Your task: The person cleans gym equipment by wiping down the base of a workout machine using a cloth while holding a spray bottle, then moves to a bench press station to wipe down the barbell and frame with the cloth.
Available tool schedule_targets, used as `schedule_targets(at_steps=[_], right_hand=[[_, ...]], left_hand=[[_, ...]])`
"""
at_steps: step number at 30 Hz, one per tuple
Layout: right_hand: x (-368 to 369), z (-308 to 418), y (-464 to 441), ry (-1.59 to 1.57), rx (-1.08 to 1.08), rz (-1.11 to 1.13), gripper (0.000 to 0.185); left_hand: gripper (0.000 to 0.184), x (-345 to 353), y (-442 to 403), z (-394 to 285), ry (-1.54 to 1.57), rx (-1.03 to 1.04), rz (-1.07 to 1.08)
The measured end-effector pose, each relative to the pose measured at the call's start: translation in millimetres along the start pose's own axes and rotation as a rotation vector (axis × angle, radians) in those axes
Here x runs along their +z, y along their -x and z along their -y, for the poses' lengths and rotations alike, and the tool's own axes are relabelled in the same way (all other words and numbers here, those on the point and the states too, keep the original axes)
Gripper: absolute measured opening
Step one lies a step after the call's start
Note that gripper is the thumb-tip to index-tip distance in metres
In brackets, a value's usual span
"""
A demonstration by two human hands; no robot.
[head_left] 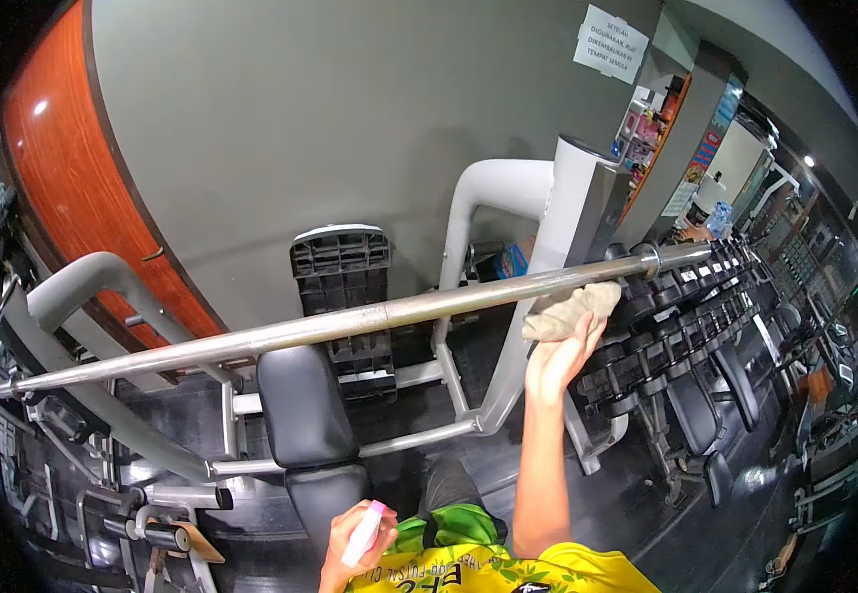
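Note:
A long bare metal barbell [350, 324] stretches across the view in front of me, sloping up to the right. My right hand [559, 361] is raised near its right part, fingers closed on a crumpled pale cloth [575, 310]. That cloth lies against the underside of the bar, close to the collar [651, 260]. Low in front of my body, my left hand [338, 539] wraps round a small white bottle with a pink top [363, 536]. Its lower end is hidden by the fingers and the view's edge.
A black padded bench [302, 405] stands below the bar, between grey frame posts [553, 222]. Racks of dumbbells [661, 361] fill the right side. Behind is a grey wall [281, 109] with a paper sign [611, 43]. More gym machines stand at the left.

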State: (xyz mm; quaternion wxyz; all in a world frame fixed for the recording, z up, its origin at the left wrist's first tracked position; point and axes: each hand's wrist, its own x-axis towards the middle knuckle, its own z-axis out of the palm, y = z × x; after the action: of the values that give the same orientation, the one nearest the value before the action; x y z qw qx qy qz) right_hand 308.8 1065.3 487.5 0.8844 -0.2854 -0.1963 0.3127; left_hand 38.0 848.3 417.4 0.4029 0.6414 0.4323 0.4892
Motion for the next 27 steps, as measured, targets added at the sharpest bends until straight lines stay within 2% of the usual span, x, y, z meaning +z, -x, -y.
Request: schedule_targets(at_steps=[3, 6, 9, 10, 11, 13, 14, 15, 16, 18, 19, 21, 23, 27], right_hand=[[5, -9, -9, 0.095, -0.076, 0.063, 0.062], [-5, -41, 15, 0.381, -0.087, 0.022, 0.059], [15, -49, 74, 0.548, -0.123, 0.178, 0.050], [7, -68, 90, 0.694, -0.178, 0.187, 0.040], [19, -48, 107, 0.720, -0.122, 0.286, 0.038], [15, -45, 122, 0.653, 0.012, 0.449, 0.038], [12, -39, 126, 0.623, 0.095, 0.528, 0.036], [11, -34, 128, 0.592, 0.179, 0.608, 0.035], [12, -30, 126, 0.591, 0.174, 0.600, 0.035], [11, -20, 122, 0.329, 0.316, 0.628, 0.036], [11, -8, 117, 0.396, 0.385, 0.512, 0.033], [18, 22, 101, 0.239, 0.419, 0.211, 0.033], [19, 46, 64, 0.201, 0.091, 0.199, 0.035], [17, 79, -32, 1.066, -0.633, 0.447, 0.035]], left_hand=[[0.019, -1, -1, 5, 0.030, -0.019, 0.008], [0.019, 0, -7, 4, -0.021, -0.028, -0.008], [0.019, 3, -15, 2, 0.026, -0.106, -0.003], [0.019, 3, -23, -4, -0.038, -0.005, -0.005], [0.019, 5, -26, -8, -0.036, 0.005, 0.007], [0.014, 9, -32, -12, 0.058, -0.110, -0.042], [0.015, 8, -31, 2, -0.077, 0.006, -0.043], [0.015, 10, -36, -2, -0.076, 0.014, -0.034], [0.015, 14, -40, -8, -0.002, -0.046, -0.006], [0.016, 17, -44, -11, 0.071, -0.106, 0.030], [0.016, 18, -45, -8, 0.059, -0.041, 0.052], [0.016, 18, -45, -5, 0.049, 0.025, 0.071], [0.017, 16, -41, -4, -0.020, -0.013, 0.063], [0.016, 12, -34, -6, -0.027, 0.001, 0.023]])
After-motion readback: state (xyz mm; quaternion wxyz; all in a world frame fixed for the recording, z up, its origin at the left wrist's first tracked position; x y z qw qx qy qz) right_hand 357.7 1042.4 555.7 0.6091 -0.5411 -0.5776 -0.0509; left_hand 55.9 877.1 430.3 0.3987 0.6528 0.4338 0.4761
